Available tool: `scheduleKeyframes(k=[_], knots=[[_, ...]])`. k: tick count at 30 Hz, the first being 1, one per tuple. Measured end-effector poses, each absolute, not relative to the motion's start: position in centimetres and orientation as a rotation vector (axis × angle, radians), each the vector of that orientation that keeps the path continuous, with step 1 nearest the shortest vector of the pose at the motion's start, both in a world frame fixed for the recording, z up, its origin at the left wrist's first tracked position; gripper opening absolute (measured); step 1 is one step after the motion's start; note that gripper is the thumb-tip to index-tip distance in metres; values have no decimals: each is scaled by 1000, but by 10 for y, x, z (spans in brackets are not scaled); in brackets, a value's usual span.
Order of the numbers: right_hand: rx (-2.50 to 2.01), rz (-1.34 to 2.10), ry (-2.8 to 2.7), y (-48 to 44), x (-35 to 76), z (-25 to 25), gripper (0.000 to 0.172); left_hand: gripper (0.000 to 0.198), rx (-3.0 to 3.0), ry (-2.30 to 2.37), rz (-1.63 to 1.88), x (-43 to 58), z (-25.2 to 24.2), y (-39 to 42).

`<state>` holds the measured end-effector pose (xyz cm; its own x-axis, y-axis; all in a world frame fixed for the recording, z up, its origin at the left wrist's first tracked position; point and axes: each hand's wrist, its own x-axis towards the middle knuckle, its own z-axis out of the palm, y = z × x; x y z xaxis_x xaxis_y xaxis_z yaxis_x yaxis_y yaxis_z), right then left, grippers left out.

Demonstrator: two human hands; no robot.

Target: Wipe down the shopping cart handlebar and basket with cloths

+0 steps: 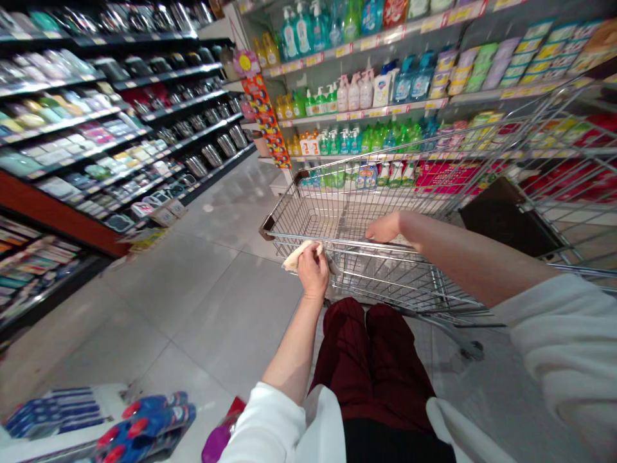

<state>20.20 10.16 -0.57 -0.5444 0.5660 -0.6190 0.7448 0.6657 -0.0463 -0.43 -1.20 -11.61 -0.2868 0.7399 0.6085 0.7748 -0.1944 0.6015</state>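
Our left hand (313, 270) clenches a pale cloth (299, 254) against the near rim of the wire shopping cart (337, 212), while our right hand (383, 228) rests open on that rim.

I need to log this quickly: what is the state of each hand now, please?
Left hand: closed on a pale cloth, pressed at the cart rim.
Right hand: resting on the cart rim; open or closed cannot be told.
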Motion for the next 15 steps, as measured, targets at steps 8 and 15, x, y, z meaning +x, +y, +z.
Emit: scheduleKeyframes(k=[8,15], knots=[[998,-389,2334,105,203,-8,26,22,-1810,-2023,-1710,-20,-143,-18],[977,-390,2331,106,204,-10,27,20,-1526,-2113,-1814,-34,-135,-18]])
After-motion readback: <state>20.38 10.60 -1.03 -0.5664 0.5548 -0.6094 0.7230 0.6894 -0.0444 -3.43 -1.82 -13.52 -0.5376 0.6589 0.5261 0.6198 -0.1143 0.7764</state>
